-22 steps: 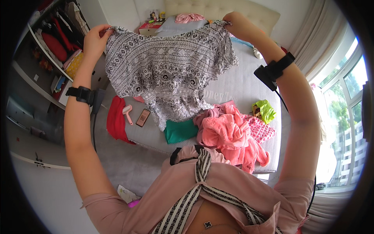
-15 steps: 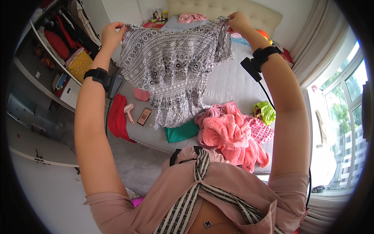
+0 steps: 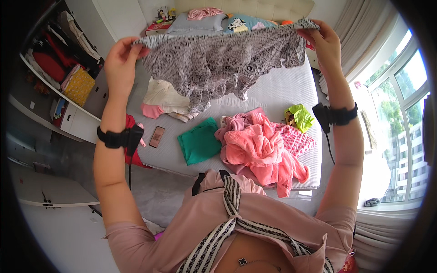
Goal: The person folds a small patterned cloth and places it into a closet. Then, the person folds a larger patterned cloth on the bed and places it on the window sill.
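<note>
A black-and-white patterned top (image 3: pixel 223 61) hangs in the air above the bed, its upper edge stretched between my two hands. At its left corner my left hand (image 3: pixel 124 58) pinches the cloth with fingers closed. My right hand (image 3: pixel 322 41) grips the opposite corner, also closed. The lower part of the top billows and looks gathered. Below it on the bed are a folded green cloth (image 3: pixel 199 141), a heap of pink clothes (image 3: pixel 259 145) and white clothing (image 3: pixel 164 96) with a pink piece beside it.
The grey bed (image 3: pixel 277 98) spreads before me, with pillows at its far end. A phone (image 3: pixel 157 137) lies near its front left. Red cloth (image 3: pixel 132 154) hangs at the left edge, partly behind my arm. A lime-green bag (image 3: pixel 299 117) sits right; an open wardrobe (image 3: pixel 54 68) stands left.
My hands have spread farther apart, pulling the top's edge wider. The top's lower part has swung up and away, uncovering the white clothing and more of the green cloth.
</note>
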Action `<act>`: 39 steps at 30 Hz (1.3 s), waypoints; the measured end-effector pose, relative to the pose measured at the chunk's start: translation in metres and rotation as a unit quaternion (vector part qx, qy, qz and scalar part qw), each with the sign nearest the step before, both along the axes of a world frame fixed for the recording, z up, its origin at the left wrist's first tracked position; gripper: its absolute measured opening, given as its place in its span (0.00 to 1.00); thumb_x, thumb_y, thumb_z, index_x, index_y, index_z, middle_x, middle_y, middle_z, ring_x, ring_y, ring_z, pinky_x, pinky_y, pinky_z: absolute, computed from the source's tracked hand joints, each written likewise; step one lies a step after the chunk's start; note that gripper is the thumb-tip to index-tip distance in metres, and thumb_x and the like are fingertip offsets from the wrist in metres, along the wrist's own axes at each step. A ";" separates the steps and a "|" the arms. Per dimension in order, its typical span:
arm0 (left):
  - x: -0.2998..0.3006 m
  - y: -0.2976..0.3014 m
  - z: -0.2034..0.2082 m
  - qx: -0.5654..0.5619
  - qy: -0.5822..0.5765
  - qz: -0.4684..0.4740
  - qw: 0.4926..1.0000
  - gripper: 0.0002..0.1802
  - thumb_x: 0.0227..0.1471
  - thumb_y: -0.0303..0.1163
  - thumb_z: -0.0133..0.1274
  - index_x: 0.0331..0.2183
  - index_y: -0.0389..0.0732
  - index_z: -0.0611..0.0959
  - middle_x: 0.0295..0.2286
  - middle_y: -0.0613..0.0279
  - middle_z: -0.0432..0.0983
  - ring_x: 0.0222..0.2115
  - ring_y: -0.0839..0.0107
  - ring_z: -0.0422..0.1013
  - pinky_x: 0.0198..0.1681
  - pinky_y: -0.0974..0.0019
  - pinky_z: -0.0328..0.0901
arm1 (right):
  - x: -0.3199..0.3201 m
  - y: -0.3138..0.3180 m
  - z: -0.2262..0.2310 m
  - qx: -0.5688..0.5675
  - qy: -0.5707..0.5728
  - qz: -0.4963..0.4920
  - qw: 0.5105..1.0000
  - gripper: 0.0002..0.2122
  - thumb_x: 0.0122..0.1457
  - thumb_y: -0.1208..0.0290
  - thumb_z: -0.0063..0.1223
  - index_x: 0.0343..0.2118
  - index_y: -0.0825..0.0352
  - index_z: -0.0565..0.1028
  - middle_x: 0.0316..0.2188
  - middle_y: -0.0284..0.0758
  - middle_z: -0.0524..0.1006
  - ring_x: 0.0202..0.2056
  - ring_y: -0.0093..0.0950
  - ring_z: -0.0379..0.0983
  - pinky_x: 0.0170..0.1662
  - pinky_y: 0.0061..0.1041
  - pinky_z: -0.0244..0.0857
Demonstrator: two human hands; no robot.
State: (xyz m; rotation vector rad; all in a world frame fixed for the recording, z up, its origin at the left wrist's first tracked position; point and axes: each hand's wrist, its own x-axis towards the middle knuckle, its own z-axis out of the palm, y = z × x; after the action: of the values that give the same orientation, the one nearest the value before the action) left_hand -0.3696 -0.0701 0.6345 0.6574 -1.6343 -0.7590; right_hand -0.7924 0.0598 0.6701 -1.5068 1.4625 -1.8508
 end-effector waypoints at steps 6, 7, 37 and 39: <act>0.014 0.115 -0.092 0.064 -0.124 -0.076 0.987 0.12 0.44 0.13 0.49 0.35 0.32 0.77 0.36 0.60 0.73 0.34 0.73 0.71 0.41 0.73 0.66 | 0.001 0.138 -0.089 0.121 0.006 -0.031 0.992 0.16 0.47 0.90 0.39 0.40 0.74 0.72 0.42 0.35 0.72 0.46 0.24 0.69 0.47 0.22 0.66; 0.015 0.130 -0.099 0.091 -0.146 -0.126 0.977 0.11 0.41 0.13 0.50 0.32 0.33 0.78 0.34 0.59 0.74 0.34 0.72 0.72 0.40 0.71 0.66 | 0.000 0.162 -0.113 0.122 0.017 -0.055 0.991 0.19 0.42 0.91 0.41 0.38 0.71 0.74 0.41 0.36 0.72 0.46 0.25 0.68 0.48 0.21 0.64; 0.005 0.362 -0.269 0.497 0.000 0.049 0.866 0.08 0.52 0.28 0.55 0.32 0.32 0.77 0.26 0.61 0.77 0.25 0.76 0.73 0.31 0.74 0.70 | 0.055 0.345 -0.316 0.458 -0.293 -0.172 0.821 0.09 0.48 0.80 0.58 0.31 0.68 0.68 0.25 0.33 0.73 0.26 0.21 0.72 0.26 0.21 0.68; 0.017 0.375 -0.290 0.526 0.034 0.105 0.843 0.10 0.51 0.29 0.57 0.32 0.32 0.77 0.27 0.61 0.77 0.26 0.77 0.73 0.31 0.75 0.70 | 0.073 0.349 -0.304 0.440 -0.395 -0.184 0.785 0.11 0.49 0.82 0.55 0.35 0.68 0.68 0.29 0.35 0.74 0.30 0.24 0.73 0.31 0.24 0.71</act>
State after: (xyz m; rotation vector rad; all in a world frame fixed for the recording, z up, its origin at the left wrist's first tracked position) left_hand -0.3526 0.3050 0.3446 1.5235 -0.9354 -1.4945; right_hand -0.7190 0.4089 0.3659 0.0272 1.7826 -1.3001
